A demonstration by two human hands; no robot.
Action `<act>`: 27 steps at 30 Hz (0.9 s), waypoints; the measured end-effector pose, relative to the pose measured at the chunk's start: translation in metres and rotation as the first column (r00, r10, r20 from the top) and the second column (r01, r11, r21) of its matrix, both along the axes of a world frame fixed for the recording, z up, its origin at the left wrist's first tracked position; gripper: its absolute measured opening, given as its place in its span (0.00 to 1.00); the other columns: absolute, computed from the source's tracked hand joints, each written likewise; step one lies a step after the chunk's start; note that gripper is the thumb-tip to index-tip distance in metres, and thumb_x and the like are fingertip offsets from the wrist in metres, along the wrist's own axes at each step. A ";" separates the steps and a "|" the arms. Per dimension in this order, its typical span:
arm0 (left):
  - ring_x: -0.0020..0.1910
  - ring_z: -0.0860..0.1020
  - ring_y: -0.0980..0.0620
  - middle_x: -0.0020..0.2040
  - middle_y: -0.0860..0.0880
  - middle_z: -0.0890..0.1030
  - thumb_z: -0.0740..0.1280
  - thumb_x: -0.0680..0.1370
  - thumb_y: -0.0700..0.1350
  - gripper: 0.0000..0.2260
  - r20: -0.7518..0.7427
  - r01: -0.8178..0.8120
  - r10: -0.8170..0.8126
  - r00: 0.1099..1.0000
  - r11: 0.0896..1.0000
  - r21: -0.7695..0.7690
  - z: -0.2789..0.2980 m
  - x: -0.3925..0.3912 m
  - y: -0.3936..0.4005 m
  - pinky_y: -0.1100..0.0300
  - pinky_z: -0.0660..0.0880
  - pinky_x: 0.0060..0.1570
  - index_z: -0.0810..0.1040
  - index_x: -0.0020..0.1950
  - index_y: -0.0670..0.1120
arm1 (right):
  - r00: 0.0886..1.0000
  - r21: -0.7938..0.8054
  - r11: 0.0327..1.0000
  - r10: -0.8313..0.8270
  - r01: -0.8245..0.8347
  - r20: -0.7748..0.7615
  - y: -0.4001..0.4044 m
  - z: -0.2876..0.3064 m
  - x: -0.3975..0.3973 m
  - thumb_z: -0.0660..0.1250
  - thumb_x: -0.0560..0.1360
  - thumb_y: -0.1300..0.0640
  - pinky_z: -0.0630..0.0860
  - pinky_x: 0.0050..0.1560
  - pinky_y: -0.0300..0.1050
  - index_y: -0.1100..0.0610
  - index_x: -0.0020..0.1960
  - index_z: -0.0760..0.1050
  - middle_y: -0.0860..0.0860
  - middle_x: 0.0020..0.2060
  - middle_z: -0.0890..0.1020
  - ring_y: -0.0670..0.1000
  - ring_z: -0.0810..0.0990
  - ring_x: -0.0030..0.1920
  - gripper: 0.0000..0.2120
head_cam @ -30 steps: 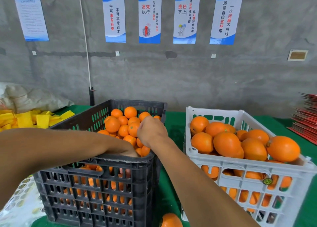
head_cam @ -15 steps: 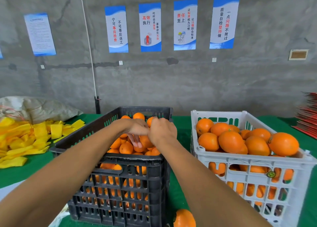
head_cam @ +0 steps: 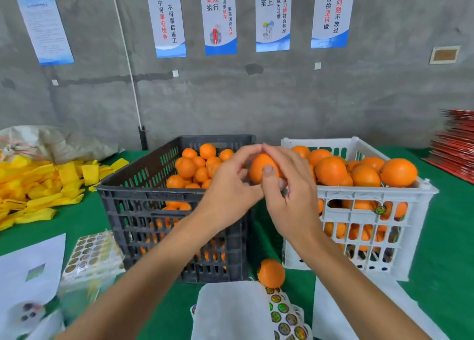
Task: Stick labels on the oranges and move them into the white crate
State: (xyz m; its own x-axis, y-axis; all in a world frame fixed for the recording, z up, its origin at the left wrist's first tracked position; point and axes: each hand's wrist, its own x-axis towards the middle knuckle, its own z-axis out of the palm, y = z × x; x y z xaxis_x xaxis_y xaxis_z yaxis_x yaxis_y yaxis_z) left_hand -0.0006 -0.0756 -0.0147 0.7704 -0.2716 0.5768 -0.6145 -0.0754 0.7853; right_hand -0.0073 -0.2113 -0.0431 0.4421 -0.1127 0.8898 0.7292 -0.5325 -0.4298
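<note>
An orange (head_cam: 259, 167) is held between the two crates, above the gap. My right hand (head_cam: 289, 193) grips it, thumb pressed on its front. My left hand (head_cam: 230, 185) curls round its left side with fingertips on it. The black crate (head_cam: 166, 237) on the left holds small oranges (head_cam: 197, 167). On the right, the white crate (head_cam: 359, 193) is heaped with larger oranges (head_cam: 364, 173). One orange inside shows a round label (head_cam: 380, 209) through the slots. A loose orange (head_cam: 271, 273) lies on the green table in front. Label sheets (head_cam: 284, 314) lie below it.
More sticker sheets (head_cam: 89, 250) and a white paper (head_cam: 28, 270) lie at the lower left. Yellow foam sleeves (head_cam: 33, 185) are piled at the left beside a sack (head_cam: 51, 142). Red flat boxes (head_cam: 456, 147) are stacked at the far right. A grey wall with posters stands behind.
Both hands rose out of the black crate and moved right, bringing one orange up between the crates. The view tilted down, showing the label sheets.
</note>
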 end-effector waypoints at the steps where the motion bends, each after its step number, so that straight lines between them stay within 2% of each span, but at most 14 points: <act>1: 0.61 0.83 0.48 0.63 0.50 0.82 0.80 0.73 0.36 0.27 -0.024 0.013 -0.014 1.000 1.000 -0.022 -0.016 -0.006 -0.002 0.54 0.82 0.59 0.77 0.69 0.49 | 1.000 -0.007 1.000 -0.006 0.006 -0.006 -0.003 -0.014 -0.007 0.59 0.83 0.52 0.71 0.66 0.43 0.56 0.70 0.77 0.51 0.65 0.78 0.51 0.74 0.66 0.19; 3: 0.61 0.83 0.48 0.64 0.52 0.83 0.81 0.73 0.39 0.28 -0.089 0.016 -0.018 0.996 1.000 -0.020 -0.050 -0.015 -0.003 0.55 0.82 0.58 0.76 0.70 0.51 | 0.998 -0.021 1.000 0.007 -0.008 -0.061 -0.009 -0.047 -0.019 0.59 0.83 0.52 0.71 0.67 0.45 0.55 0.71 0.76 0.50 0.66 0.77 0.50 0.73 0.67 0.19; 5: 0.61 0.83 0.49 0.63 0.54 0.82 0.81 0.72 0.43 0.29 -0.148 -0.008 0.016 0.989 0.998 0.055 -0.083 -0.024 -0.002 0.52 0.83 0.58 0.76 0.70 0.54 | 0.990 -0.046 0.998 0.026 -0.032 -0.139 -0.013 -0.085 -0.028 0.59 0.83 0.51 0.72 0.67 0.46 0.54 0.72 0.75 0.49 0.67 0.76 0.49 0.73 0.68 0.20; 8: 0.62 0.82 0.47 0.64 0.55 0.81 0.79 0.75 0.43 0.26 -0.215 0.004 0.025 0.976 0.991 0.134 -0.136 -0.031 0.007 0.46 0.82 0.58 0.76 0.71 0.54 | 0.937 -0.126 0.985 0.072 -0.122 -0.342 -0.020 -0.138 -0.036 0.57 0.85 0.48 0.72 0.68 0.44 0.50 0.74 0.73 0.43 0.69 0.74 0.45 0.71 0.70 0.20; 12: 0.59 0.82 0.56 0.63 0.61 0.80 0.79 0.75 0.53 0.25 -0.350 -0.054 0.109 0.930 0.985 0.163 -0.192 -0.044 0.024 0.57 0.82 0.56 0.75 0.68 0.65 | 0.791 -0.133 0.966 0.100 -0.223 -0.603 -0.033 -0.183 -0.041 0.58 0.86 0.47 0.74 0.68 0.44 0.47 0.74 0.72 0.40 0.70 0.74 0.38 0.72 0.69 0.19; 14: 0.58 0.83 0.55 0.62 0.60 0.80 0.79 0.74 0.55 0.26 -0.423 -0.059 0.095 0.901 0.994 0.097 -0.213 -0.049 0.028 0.59 0.82 0.57 0.74 0.70 0.65 | 0.705 -0.117 0.945 0.142 -0.305 -0.695 -0.041 -0.189 -0.043 0.62 0.84 0.48 0.76 0.65 0.40 0.44 0.74 0.71 0.38 0.67 0.75 0.38 0.75 0.66 0.19; 16: 0.57 0.85 0.52 0.60 0.58 0.82 0.78 0.76 0.54 0.27 -0.453 -0.069 0.097 0.886 0.995 0.077 -0.227 -0.050 0.029 0.56 0.82 0.59 0.72 0.71 0.64 | 0.595 -0.126 0.902 0.163 -0.414 -0.787 -0.051 -0.187 -0.045 0.67 0.81 0.45 0.76 0.62 0.36 0.41 0.76 0.68 0.35 0.62 0.78 0.39 0.77 0.62 0.24; 19: 0.56 0.85 0.49 0.61 0.55 0.81 0.76 0.78 0.54 0.28 -0.432 -0.106 0.145 0.890 0.988 0.113 -0.238 -0.050 0.029 0.51 0.83 0.57 0.68 0.74 0.62 | 0.427 -0.129 0.831 0.139 -0.541 -0.893 -0.064 -0.182 -0.043 0.72 0.74 0.36 0.71 0.67 0.32 0.39 0.77 0.64 0.32 0.65 0.76 0.30 0.72 0.66 0.35; 21: 0.58 0.84 0.48 0.64 0.51 0.78 0.75 0.78 0.56 0.29 -0.379 -0.147 0.195 0.905 0.977 0.153 -0.244 -0.050 0.029 0.50 0.83 0.57 0.65 0.76 0.62 | 0.364 -0.112 0.795 0.143 -0.596 -0.921 -0.067 -0.181 -0.043 0.76 0.70 0.34 0.67 0.70 0.34 0.38 0.75 0.68 0.28 0.67 0.73 0.27 0.68 0.67 0.36; 23: 0.61 0.81 0.48 0.67 0.50 0.75 0.74 0.79 0.56 0.30 -0.325 -0.171 0.221 0.919 0.969 0.176 -0.248 -0.050 0.030 0.49 0.81 0.59 0.64 0.76 0.60 | 0.343 -0.126 0.754 0.138 -0.645 -0.929 -0.066 -0.181 -0.045 0.77 0.68 0.33 0.64 0.70 0.33 0.35 0.71 0.72 0.24 0.67 0.69 0.26 0.63 0.69 0.34; 25: 0.63 0.79 0.47 0.69 0.52 0.71 0.73 0.79 0.57 0.29 -0.259 -0.205 0.250 0.933 0.960 0.189 -0.250 -0.051 0.031 0.49 0.81 0.58 0.63 0.76 0.60 | 0.333 -0.115 0.717 0.170 -0.687 -0.928 -0.063 -0.183 -0.046 0.78 0.68 0.35 0.62 0.69 0.33 0.34 0.67 0.76 0.25 0.69 0.67 0.29 0.61 0.72 0.29; 27: 0.67 0.76 0.48 0.72 0.55 0.66 0.72 0.80 0.55 0.28 -0.174 -0.278 0.315 0.933 0.938 0.207 -0.251 -0.050 0.033 0.51 0.80 0.59 0.63 0.76 0.61 | 0.330 -0.114 0.699 0.183 -0.706 -0.926 -0.060 -0.186 -0.046 0.78 0.69 0.37 0.60 0.71 0.38 0.33 0.65 0.77 0.27 0.71 0.66 0.31 0.58 0.74 0.25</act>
